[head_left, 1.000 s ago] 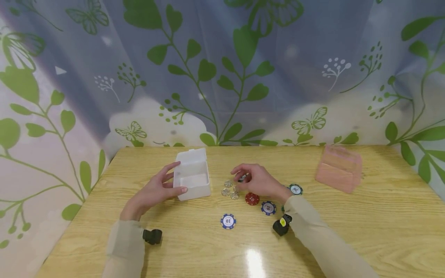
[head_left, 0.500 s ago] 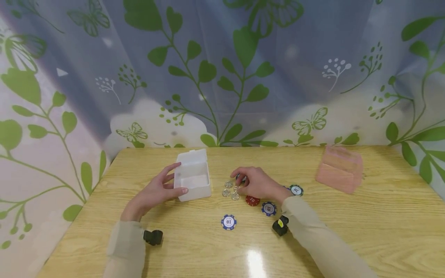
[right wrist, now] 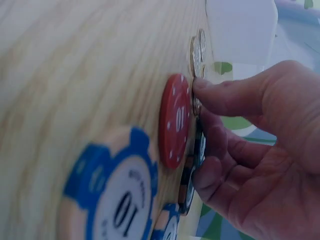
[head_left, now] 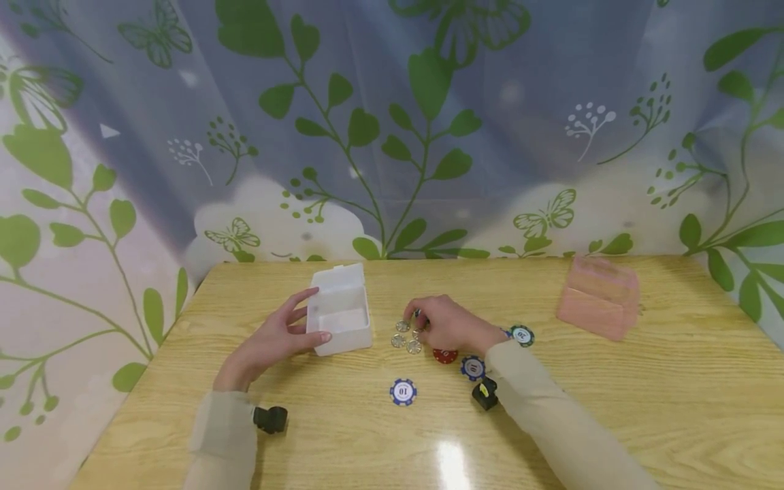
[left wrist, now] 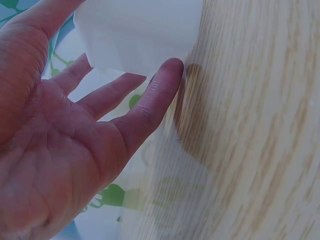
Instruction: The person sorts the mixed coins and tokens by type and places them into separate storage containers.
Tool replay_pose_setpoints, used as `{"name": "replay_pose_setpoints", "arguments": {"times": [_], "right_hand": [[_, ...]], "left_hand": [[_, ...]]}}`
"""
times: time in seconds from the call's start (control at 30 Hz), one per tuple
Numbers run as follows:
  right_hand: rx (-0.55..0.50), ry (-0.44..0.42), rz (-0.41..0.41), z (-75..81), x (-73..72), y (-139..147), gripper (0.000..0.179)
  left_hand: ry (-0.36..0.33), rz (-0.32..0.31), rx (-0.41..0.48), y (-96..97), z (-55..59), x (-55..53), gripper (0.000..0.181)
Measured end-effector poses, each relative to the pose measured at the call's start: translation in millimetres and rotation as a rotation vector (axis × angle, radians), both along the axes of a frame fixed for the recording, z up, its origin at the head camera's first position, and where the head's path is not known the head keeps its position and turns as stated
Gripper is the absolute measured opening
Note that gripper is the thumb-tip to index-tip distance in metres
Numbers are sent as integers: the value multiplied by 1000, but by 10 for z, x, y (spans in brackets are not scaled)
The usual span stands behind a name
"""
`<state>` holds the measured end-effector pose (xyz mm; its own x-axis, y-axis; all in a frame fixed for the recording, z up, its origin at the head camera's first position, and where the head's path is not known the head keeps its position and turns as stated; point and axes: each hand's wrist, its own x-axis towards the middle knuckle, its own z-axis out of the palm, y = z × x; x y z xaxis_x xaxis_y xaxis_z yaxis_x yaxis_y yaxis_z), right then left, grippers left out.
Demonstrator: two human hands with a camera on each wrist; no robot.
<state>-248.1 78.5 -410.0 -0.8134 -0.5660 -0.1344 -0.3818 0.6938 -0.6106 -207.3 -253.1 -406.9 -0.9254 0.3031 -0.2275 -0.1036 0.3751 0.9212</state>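
My left hand (head_left: pixel 275 340) holds the white open-lidded box (head_left: pixel 345 341) by its left side, thumb on the front rim and fingers toward the back. In the left wrist view, fingertips touch the box wall (left wrist: pixel 140 35). My right hand (head_left: pixel 453 325) reaches down with bent fingers among several gold-coloured coins (head_left: pixel 402 326). Its thumb (right wrist: pixel 207 95) meets a coin's edge in the right wrist view, and the other fingers lie by a dark poker chip (right wrist: pixel 187 192). Whether anything is pinched is hidden. Beside the hand lies a red poker chip (head_left: pixel 445 356) marked 10.
A blue-and-white poker chip (head_left: pixel 403 392) lies nearer me, another blue chip (head_left: pixel 473 368) by the right wrist. A green-edged chip (head_left: pixel 523 335) is behind the right forearm. At the back right sits a translucent pink case (head_left: pixel 595 303). A printed curtain (head_left: pixel 392 204) hangs behind the table.
My right hand has shifted slightly left and down, its index finger curling closer to the coins. The left hand and the box stay put.
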Motion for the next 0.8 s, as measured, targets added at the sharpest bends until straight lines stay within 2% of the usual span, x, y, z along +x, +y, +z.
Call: {"name": "replay_pose_setpoints", "arguments": {"times": [0.23,0.57,0.8], "right_hand": [[56,74,22,29,28,-35,33],[-5,0,-12,-19,10,18,26],[-21,43,18,-22,-16,68,19]], "left_hand": [[3,2,-6,8,12,9,93],[-2,-1,5,6,-10,9,93],[1,-4,15,4,-10,5,92]]}}
